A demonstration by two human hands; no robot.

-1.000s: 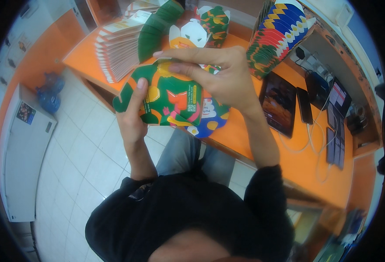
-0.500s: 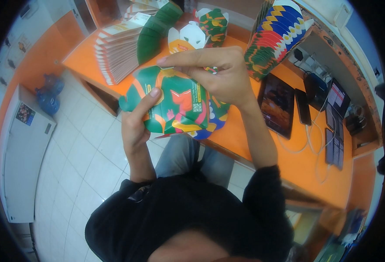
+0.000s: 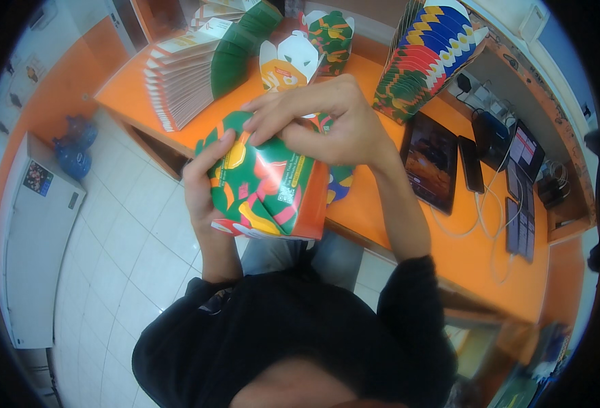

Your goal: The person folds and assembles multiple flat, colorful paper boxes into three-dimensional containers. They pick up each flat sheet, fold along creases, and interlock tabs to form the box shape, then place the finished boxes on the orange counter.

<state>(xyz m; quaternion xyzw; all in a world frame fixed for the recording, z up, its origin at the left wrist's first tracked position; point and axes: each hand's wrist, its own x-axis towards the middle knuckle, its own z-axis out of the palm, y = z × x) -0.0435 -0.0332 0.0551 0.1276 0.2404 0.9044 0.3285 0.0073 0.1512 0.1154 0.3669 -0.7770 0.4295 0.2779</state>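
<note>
A green paper food box (image 3: 255, 180) with orange, red and yellow patterns is tilted in front of me, above the desk's near edge. My left hand (image 3: 204, 173) grips its left side, thumb pressed on the upper face. Bent over the box's top edge is my right hand (image 3: 334, 122), its fingers pinching at the flap there. Part of the flap is hidden under those fingers. Just behind the held box, more patterned cardboard (image 3: 340, 185) lies at the desk's edge.
An orange and white open box (image 3: 283, 76) and a green one (image 3: 334, 44) stand behind my hands. Fanned flat cartons (image 3: 191, 71) lie left, nested cartons (image 3: 425, 61) right. On the orange desk (image 3: 490, 272) are a tablet (image 3: 430, 163), phones (image 3: 471, 165) and white cables.
The box has turned in my hands, so its orange side now shows at the right and its lower edge hangs lower. My right fingers have moved down onto its top edge.
</note>
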